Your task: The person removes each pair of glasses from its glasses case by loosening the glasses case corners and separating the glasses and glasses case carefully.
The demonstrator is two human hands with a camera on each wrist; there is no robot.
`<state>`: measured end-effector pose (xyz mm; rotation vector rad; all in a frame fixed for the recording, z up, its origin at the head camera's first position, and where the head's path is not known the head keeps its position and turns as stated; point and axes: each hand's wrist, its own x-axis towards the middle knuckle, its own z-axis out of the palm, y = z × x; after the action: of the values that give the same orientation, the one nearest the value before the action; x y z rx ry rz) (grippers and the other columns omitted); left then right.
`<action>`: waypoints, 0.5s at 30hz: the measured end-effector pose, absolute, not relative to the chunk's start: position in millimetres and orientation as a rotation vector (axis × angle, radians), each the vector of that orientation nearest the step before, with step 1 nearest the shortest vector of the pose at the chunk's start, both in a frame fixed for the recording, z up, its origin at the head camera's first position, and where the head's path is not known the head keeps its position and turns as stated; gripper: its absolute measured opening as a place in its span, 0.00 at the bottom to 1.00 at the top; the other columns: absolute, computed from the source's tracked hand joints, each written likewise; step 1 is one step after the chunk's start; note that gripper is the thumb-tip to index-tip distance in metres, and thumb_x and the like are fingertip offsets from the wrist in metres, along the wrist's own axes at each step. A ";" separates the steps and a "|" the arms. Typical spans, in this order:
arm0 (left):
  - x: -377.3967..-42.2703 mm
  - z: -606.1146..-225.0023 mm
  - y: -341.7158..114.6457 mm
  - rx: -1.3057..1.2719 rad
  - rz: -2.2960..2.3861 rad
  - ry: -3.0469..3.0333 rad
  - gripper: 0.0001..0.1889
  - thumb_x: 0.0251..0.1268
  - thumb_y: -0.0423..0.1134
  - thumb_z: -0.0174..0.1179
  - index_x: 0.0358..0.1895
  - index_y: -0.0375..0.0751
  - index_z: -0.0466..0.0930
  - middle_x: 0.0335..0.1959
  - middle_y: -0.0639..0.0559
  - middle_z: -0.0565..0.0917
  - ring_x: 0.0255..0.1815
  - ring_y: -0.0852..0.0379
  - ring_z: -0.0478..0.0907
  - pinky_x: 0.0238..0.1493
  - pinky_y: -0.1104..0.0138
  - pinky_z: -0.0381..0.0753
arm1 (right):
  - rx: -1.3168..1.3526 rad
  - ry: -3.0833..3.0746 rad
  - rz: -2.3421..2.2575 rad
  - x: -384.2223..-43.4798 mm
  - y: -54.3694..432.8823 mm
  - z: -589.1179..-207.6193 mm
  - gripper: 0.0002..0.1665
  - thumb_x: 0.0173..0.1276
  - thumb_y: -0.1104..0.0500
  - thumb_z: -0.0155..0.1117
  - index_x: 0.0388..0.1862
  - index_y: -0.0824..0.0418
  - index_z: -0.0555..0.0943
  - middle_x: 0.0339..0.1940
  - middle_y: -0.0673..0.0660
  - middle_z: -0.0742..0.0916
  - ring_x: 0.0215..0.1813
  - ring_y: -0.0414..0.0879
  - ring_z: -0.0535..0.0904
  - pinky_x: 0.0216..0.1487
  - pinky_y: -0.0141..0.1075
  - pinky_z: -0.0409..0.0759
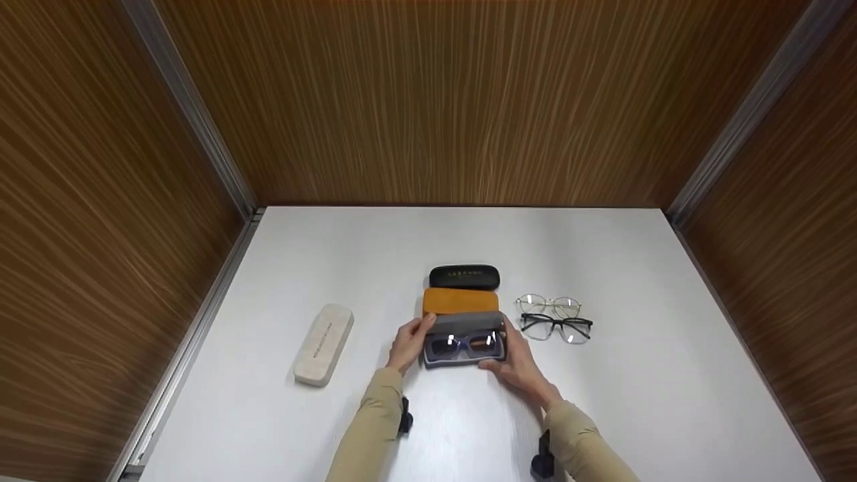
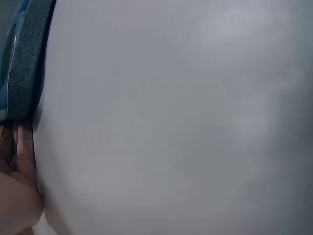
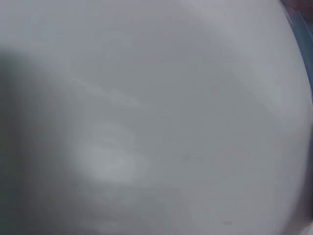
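Note:
A grey glasses case (image 1: 465,323) stands open at the middle of the table, its lid raised at the back. Inside it lie blue-framed sunglasses (image 1: 462,345) with dark lenses. My left hand (image 1: 408,345) grips the case's left end, thumb at the lid's edge. At the other end my right hand (image 1: 521,361) holds the case, thumb along the front and fingers up the right side. The left wrist view has the case's textured side (image 2: 27,63) at its left edge, with fingers (image 2: 24,152) against its end. Only a sliver of the case (image 3: 304,44) enters the right wrist view.
Directly behind are an orange case (image 1: 460,300) and a black case (image 1: 464,276). To the right lie thin-framed glasses (image 1: 566,306) and black-framed glasses (image 1: 556,323), overlapping. A cream case (image 1: 324,345) lies at the left. Wood-grain panels (image 1: 455,100) enclose the white table (image 1: 636,402).

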<state>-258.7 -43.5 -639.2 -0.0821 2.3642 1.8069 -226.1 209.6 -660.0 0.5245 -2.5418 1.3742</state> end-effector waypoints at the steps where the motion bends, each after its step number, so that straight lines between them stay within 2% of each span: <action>1: -258.9 -638.7 -42.8 -0.089 1.806 2.377 0.29 0.71 0.65 0.52 0.48 0.40 0.84 0.51 0.44 0.85 0.52 0.52 0.78 0.62 0.54 0.77 | 0.523 -2.537 1.371 -226.7 209.2 -659.5 0.63 0.44 0.59 0.85 0.77 0.66 0.60 0.66 0.68 0.80 0.69 0.69 0.72 0.75 0.64 0.62; 4: -259.6 -637.4 -41.6 -0.067 1.819 2.378 0.29 0.72 0.65 0.53 0.50 0.40 0.84 0.52 0.43 0.85 0.53 0.51 0.79 0.64 0.55 0.77 | 0.502 -2.537 1.371 -227.7 208.3 -658.7 0.63 0.43 0.60 0.85 0.77 0.65 0.61 0.67 0.68 0.80 0.69 0.69 0.72 0.75 0.64 0.62; 8: -262.6 -637.2 -41.6 0.015 1.851 2.333 0.32 0.74 0.63 0.52 0.59 0.36 0.81 0.61 0.39 0.82 0.64 0.45 0.77 0.72 0.52 0.73 | 0.495 -2.544 1.359 -229.5 207.2 -658.4 0.62 0.42 0.61 0.85 0.76 0.65 0.62 0.66 0.67 0.81 0.68 0.69 0.73 0.74 0.65 0.64; 15: -266.2 -637.0 -43.4 0.017 1.852 2.281 0.31 0.75 0.60 0.52 0.62 0.34 0.79 0.65 0.37 0.79 0.70 0.41 0.73 0.75 0.52 0.69 | 0.464 -2.592 1.356 -230.7 205.5 -652.4 0.63 0.43 0.62 0.85 0.77 0.63 0.61 0.66 0.67 0.81 0.70 0.68 0.72 0.76 0.64 0.62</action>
<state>-266.2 -43.4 -637.0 0.0175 2.2811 1.8520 -230.7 205.5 -652.4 0.4638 -2.5923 1.3555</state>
